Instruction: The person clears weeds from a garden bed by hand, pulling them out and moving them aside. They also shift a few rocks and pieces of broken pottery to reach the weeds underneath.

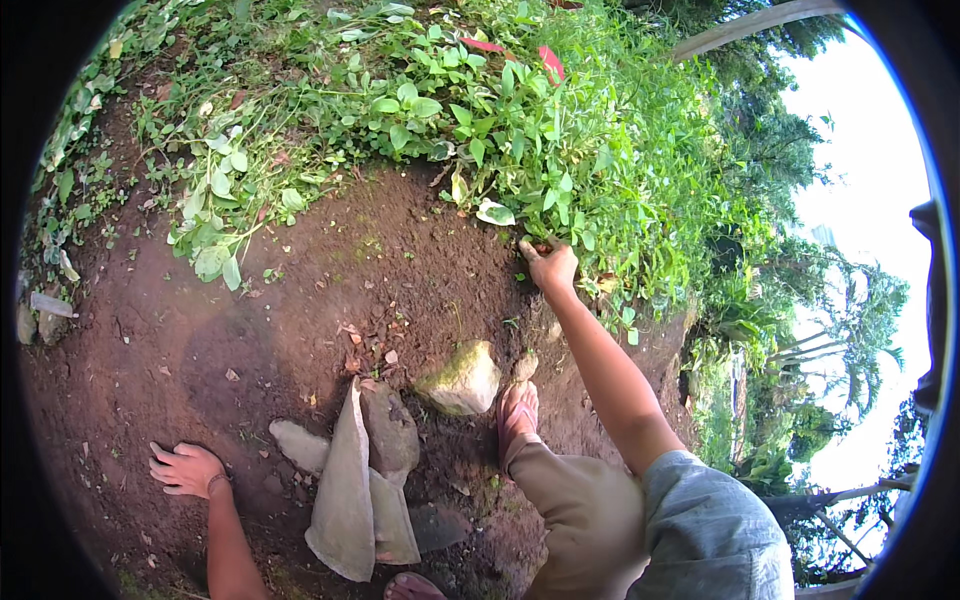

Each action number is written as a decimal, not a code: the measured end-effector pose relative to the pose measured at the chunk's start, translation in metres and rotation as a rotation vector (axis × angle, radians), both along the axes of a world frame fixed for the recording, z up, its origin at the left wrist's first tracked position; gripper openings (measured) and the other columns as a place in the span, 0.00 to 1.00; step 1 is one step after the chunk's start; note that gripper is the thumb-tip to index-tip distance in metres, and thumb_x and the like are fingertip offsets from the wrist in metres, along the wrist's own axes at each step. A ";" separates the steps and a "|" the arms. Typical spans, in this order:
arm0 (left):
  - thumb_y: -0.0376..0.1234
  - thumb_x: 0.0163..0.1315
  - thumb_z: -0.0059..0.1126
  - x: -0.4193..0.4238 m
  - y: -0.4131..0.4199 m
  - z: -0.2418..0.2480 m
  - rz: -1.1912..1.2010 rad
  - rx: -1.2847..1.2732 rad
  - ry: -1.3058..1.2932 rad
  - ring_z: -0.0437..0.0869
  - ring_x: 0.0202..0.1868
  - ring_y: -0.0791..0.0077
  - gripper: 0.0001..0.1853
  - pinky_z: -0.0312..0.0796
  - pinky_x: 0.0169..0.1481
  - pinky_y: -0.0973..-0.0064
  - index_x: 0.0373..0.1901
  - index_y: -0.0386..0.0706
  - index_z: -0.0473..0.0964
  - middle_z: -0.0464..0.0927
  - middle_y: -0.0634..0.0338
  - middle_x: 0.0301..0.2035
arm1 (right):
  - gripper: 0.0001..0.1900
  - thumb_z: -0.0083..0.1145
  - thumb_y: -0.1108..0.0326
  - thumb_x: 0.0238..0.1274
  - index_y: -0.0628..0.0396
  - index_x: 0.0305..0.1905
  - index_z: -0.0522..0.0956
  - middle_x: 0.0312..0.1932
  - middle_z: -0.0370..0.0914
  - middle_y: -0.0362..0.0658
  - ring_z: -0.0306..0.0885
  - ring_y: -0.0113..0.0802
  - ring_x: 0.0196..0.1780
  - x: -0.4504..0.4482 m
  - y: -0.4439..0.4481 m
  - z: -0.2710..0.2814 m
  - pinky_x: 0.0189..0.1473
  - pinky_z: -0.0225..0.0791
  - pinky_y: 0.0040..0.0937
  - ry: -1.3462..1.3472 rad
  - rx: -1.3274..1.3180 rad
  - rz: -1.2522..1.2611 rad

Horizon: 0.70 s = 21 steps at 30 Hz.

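On the bare brown soil [285,315], my left hand [187,470] rests palm down with its fingers spread and nothing in it. My right hand [551,266] reaches to the edge of a dense patch of green leafy weeds [570,187]. Its thumb and fingers close around low stems there, with the fingertips partly hidden among leaves. A variegated white-and-green leaf [495,213] lies just beside that hand. Limp weeds with broad pale leaves [217,187] lie on the soil farther left.
A mossy stone [461,377] sits by my sandalled foot [519,409]. Left of it, broken slabs [345,495] lean against a darker rock [390,431], near a flat stone [300,446]. Red leaves [551,64] show among the plants. Trees [810,352] stand beyond.
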<state>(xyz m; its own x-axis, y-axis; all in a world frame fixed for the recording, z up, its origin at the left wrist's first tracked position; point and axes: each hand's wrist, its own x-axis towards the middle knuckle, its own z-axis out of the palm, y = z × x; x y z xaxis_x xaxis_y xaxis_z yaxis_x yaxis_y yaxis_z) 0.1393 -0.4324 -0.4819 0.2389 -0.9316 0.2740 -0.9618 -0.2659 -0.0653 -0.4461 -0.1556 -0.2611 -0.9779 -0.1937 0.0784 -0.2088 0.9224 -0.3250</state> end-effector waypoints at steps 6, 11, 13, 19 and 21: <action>0.43 0.70 0.33 0.003 0.000 -0.004 0.013 0.011 -0.026 0.55 0.72 0.56 0.27 0.50 0.70 0.42 0.71 0.54 0.57 0.59 0.52 0.67 | 0.13 0.67 0.66 0.53 0.66 0.38 0.82 0.30 0.83 0.57 0.84 0.47 0.35 -0.014 0.019 0.007 0.42 0.74 0.39 0.057 -0.234 -0.186; 0.44 0.70 0.33 0.002 -0.001 -0.004 0.001 -0.012 -0.032 0.55 0.72 0.56 0.27 0.50 0.70 0.42 0.71 0.54 0.57 0.59 0.52 0.67 | 0.24 0.72 0.55 0.48 0.66 0.42 0.83 0.37 0.83 0.58 0.84 0.49 0.40 -0.020 0.034 0.004 0.48 0.74 0.39 -0.178 -0.155 -0.380; 0.44 0.70 0.33 0.001 -0.001 -0.003 0.009 -0.008 -0.017 0.55 0.72 0.56 0.27 0.50 0.70 0.42 0.71 0.54 0.57 0.59 0.52 0.67 | 0.28 0.74 0.51 0.44 0.67 0.42 0.82 0.39 0.83 0.58 0.83 0.50 0.41 -0.025 0.026 -0.003 0.49 0.74 0.39 -0.036 -0.020 -0.349; 0.43 0.70 0.33 0.000 -0.001 -0.001 0.012 0.004 -0.003 0.55 0.72 0.56 0.27 0.50 0.70 0.42 0.70 0.54 0.57 0.59 0.52 0.68 | 0.31 0.80 0.51 0.35 0.66 0.41 0.82 0.39 0.83 0.58 0.82 0.51 0.42 -0.026 0.010 -0.007 0.50 0.73 0.39 0.249 -0.067 -0.301; 0.43 0.70 0.33 0.000 -0.001 -0.001 0.012 0.002 -0.010 0.55 0.72 0.56 0.26 0.50 0.70 0.42 0.70 0.54 0.57 0.58 0.52 0.68 | 0.30 0.81 0.53 0.35 0.65 0.40 0.82 0.38 0.83 0.57 0.82 0.49 0.41 -0.019 0.012 -0.002 0.50 0.73 0.39 0.230 -0.153 -0.279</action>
<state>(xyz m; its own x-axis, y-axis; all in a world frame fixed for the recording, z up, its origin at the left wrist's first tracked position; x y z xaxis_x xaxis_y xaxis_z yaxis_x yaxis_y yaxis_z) 0.1396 -0.4330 -0.4831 0.2470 -0.9292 0.2749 -0.9580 -0.2768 -0.0749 -0.4652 -0.1437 -0.2627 -0.9447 0.1086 0.3094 -0.0400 0.8983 -0.4375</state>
